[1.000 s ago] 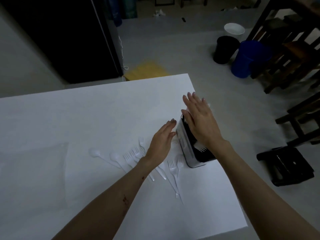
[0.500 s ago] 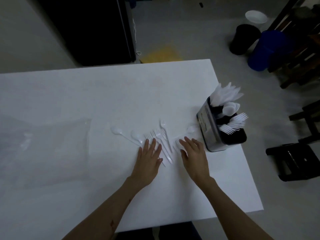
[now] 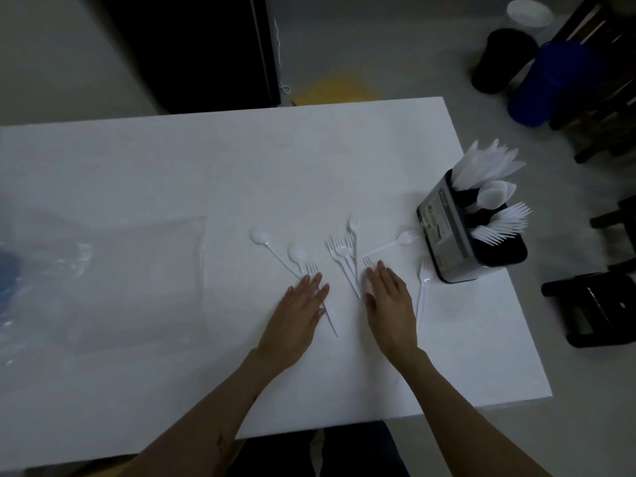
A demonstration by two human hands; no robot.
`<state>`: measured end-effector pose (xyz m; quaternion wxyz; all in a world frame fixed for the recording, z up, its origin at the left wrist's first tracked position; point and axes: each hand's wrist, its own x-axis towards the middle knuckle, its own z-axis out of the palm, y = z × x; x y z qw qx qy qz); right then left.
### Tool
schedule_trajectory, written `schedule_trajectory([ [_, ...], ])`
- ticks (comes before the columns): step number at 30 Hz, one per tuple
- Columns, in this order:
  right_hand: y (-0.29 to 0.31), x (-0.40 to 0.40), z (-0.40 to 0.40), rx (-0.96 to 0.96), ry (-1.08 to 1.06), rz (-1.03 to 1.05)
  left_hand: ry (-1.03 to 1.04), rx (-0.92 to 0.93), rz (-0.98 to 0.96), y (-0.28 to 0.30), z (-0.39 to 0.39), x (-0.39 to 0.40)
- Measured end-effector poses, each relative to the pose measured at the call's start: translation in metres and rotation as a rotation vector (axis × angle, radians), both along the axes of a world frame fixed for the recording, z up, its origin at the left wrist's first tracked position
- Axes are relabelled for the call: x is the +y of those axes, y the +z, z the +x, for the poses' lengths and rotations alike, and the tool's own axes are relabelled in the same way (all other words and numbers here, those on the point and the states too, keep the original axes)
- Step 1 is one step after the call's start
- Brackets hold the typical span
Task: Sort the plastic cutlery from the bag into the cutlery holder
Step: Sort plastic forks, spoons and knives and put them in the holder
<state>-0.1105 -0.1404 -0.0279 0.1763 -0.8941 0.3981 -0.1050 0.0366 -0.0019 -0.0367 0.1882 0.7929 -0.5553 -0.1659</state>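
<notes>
Loose white plastic cutlery lies on the white table [image 3: 344, 160]: two spoons [image 3: 261, 237] at the left, several forks [image 3: 340, 251] in the middle, one more fork [image 3: 422, 277] beside the holder. The black cutlery holder [image 3: 451, 235] stands near the table's right edge with knives, spoons and forks upright in separate compartments. My left hand [image 3: 299, 311] lies flat, palm down, over the handles of the left pieces. My right hand [image 3: 390, 304] lies flat over the handles of the middle forks. Neither hand grips anything. The clear plastic bag [image 3: 113, 270] lies flat at the left.
The table's right edge runs just past the holder, the near edge by my body. On the floor at the right stand a black bin [image 3: 502, 60], a blue bucket [image 3: 554, 84], a white bowl [image 3: 530, 13] and dark wooden stools [image 3: 592, 308].
A second ago my hands were up at the holder, the right one over its top. They came down flat onto the loose cutlery and have since slid slightly toward me.
</notes>
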Motion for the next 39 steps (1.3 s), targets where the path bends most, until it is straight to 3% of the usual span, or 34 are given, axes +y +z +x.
schedule_trajectory([
  [2, 0.006, 0.002, 0.005, -0.017, -0.013, -0.022, 0.256, 0.038, -0.150, 0.003, 0.011, -0.009],
  [4, 0.012, 0.004, 0.011, -0.049, 0.002, -0.025, 0.568, 0.115, -0.180, 0.011, 0.025, -0.024],
  [6, 0.015, 0.007, 0.017, -0.049, 0.073, -0.012, 0.809, 0.237, -0.130, 0.017, 0.042, -0.042],
  [9, 0.015, 0.014, 0.026, -0.012, 0.168, 0.044, 0.966, 0.295, 0.050, 0.017, 0.061, -0.058],
  [17, 0.013, 0.030, 0.049, 0.087, 0.294, 0.090, 0.976, 0.350, 0.176, 0.012, 0.082, -0.059],
  [22, 0.016, 0.039, 0.063, 0.199, 0.176, 0.093, 0.813, 0.225, 0.195, 0.016, 0.082, -0.043],
  [26, 0.022, 0.043, 0.075, 0.249, 0.029, 0.174, 0.827, 0.231, 0.175, 0.026, 0.080, -0.029],
  [29, 0.027, 0.045, 0.081, 0.251, -0.053, 0.252, 0.904, 0.429, 0.106, 0.033, 0.075, -0.017],
  [33, 0.033, 0.040, 0.080, 0.178, -0.116, 0.388, 1.087, 0.952, -0.109, 0.034, 0.071, 0.001],
  [37, 0.050, 0.033, 0.076, -0.222, -0.242, 0.918, 1.083, 1.361, -0.261, 0.048, 0.066, 0.014],
  [39, 0.057, 0.031, 0.073, -0.311, -0.217, 1.090, 1.041, 1.418, -0.249, 0.054, 0.066, 0.015],
])
